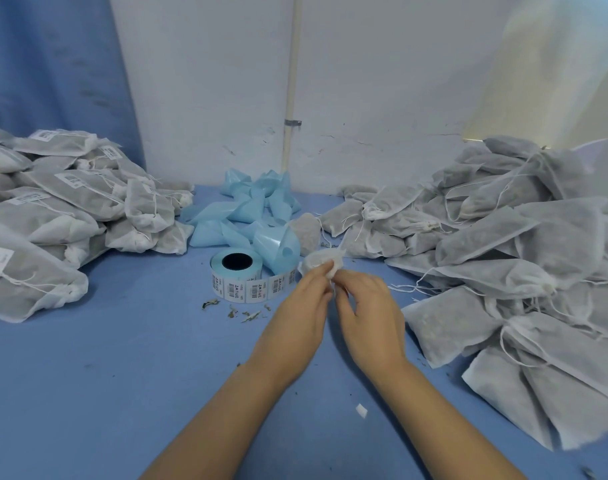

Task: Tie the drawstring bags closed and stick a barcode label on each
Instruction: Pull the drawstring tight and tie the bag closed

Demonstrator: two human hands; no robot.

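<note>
Both hands meet at the table's middle on the gathered mouth of one white drawstring bag (318,259), whose grey filled body (306,230) lies behind it. My left hand (301,318) pinches the bunched fabric from the left. My right hand (368,315) pinches at the same spot from the right, fingers curled; the string itself is hidden between the fingers. The barcode label roll (236,268) stands just left of my hands, its strip of labels (261,289) trailing toward them.
A pile of labelled, tied bags (63,209) fills the left side. A larger heap of unlabelled bags (510,258) covers the right. Crumpled blue backing paper (250,213) lies behind the roll. Dried herb crumbs (240,313) dot the blue tabletop (122,375).
</note>
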